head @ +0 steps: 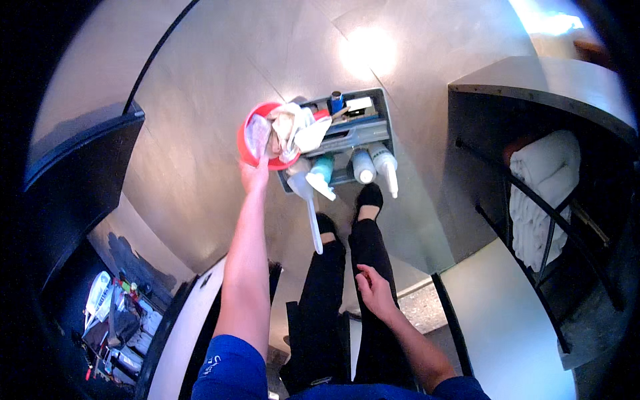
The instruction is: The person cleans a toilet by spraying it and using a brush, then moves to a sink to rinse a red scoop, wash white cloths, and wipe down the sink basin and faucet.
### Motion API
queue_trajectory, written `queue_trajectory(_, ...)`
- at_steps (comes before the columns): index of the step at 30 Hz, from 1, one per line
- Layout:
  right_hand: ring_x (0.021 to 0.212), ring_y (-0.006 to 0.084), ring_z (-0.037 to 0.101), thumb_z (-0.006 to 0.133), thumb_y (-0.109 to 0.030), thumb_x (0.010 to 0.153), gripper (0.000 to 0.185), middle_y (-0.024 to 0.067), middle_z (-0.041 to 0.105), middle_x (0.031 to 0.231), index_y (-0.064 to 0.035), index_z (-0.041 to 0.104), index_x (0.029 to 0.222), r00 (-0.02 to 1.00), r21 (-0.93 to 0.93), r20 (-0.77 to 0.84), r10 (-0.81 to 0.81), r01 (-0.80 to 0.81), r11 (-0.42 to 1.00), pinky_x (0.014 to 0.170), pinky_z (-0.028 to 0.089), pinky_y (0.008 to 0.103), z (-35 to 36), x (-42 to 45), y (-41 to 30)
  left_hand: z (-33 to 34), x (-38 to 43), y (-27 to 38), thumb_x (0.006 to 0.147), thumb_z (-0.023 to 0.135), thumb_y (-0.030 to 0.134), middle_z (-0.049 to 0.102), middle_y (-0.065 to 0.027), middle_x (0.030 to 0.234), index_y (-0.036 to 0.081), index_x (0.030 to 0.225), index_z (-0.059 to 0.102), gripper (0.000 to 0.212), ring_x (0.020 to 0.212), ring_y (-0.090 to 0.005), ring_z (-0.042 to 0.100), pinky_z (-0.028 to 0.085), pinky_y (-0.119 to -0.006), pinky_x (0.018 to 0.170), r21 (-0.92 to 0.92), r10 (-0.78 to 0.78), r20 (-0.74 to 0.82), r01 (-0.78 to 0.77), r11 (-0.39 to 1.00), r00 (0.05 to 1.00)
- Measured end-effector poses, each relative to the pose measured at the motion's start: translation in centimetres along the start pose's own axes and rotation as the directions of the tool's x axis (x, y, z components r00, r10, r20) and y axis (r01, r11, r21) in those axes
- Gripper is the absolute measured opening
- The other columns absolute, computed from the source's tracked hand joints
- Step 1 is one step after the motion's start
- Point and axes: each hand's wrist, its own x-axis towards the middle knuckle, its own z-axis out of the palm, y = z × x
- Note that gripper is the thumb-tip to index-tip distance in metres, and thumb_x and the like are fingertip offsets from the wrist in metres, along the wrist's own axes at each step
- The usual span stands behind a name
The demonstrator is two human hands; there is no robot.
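Note:
My left hand [256, 174] grips the near rim of a round red bucket or basin [243, 142] that holds crumpled white cloths [290, 125]. The red container overlaps the left side of a grey plastic caddy [387, 112] on the floor. The caddy holds several bottles, among them a green-tinted spray bottle [324, 167] and a white bottle with a nozzle [384, 160]. A white long-handled brush or scoop [312, 220] sticks out over its near edge. My right hand [375, 292] hangs over my right leg with fingers loosely curled, touching no object that I can see.
My feet stand just before the caddy. At the right, a dark cabinet or shelf [465, 120] holds folded white towels [545, 185] behind black bars. A dark panel [90, 190] stands at the left, above a bin or compartment of mixed items [120, 325]. An open doorway sill lies behind me.

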Motion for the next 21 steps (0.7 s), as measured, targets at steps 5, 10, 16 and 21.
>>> queue_trajectory(5,0.075,0.0232,0.064,0.057,-0.013,0.094,0.028,0.0139,0.064,0.09,-0.001,0.057,0.119,0.988,0.083,-0.14,-0.064,0.076,0.994,0.07,0.051,0.0311,-1.9,-0.5,-4.2,-4.6,3.5,-2.6,0.092,0.053,0.022,0.068,-0.0151,0.081,-0.003,0.104,0.059,0.028,0.059,-0.023,0.067,0.054,-0.034,0.045,0.009,-0.104,0.308,0.107,0.994,0.946)
queue_trajectory(10,0.104,0.0299,0.058,0.06,-0.012,0.091,0.039,0.0188,0.054,0.123,-0.0005,0.053,0.127,0.768,-0.271,-0.391,-0.506,0.43,0.861,0.091,0.046,0.0378,-6.5,-5.1,-11.9,-19.4,-3.5,1.5,0.089,0.049,0.014,0.062,-0.006,0.067,-0.002,0.086,0.063,0.021,0.051,-0.0156,0.059,0.049,-0.032,0.044,-0.167,0.208,0.414,-0.15,0.974,0.886)
queue_trajectory(16,0.11,0.0297,0.06,0.058,-0.025,0.095,0.041,0.0191,0.06,0.121,-0.0026,0.052,0.129,0.93,-0.124,-0.055,-0.363,0.354,0.927,0.095,0.047,0.0382,-12.6,-22.2,-17.5,-32.7,-20.5,15.7,0.086,0.049,0.009,0.062,-0.0054,0.069,-0.002,0.091,0.065,0.02,0.054,-0.012,0.057,0.048,-0.03,0.049,-0.246,0.521,0.745,-0.553,0.796,0.417)
queue_trajectory(21,0.049,0.011,0.054,0.057,-0.027,0.091,0.05,0.0059,0.059,0.07,-0.01,0.041,0.135,0.961,0.418,0.185,-0.207,0.114,0.901,0.04,0.045,0.0261,-14.4,-36.3,-17.4,-34.3,-35.1,26.3,0.083,0.056,0.009,0.065,-0.0233,0.103,-0.001,0.128,0.054,0.046,0.096,-0.031,0.065,0.051,-0.038,0.084,-0.33,0.632,0.744,-0.705,0.628,0.215)
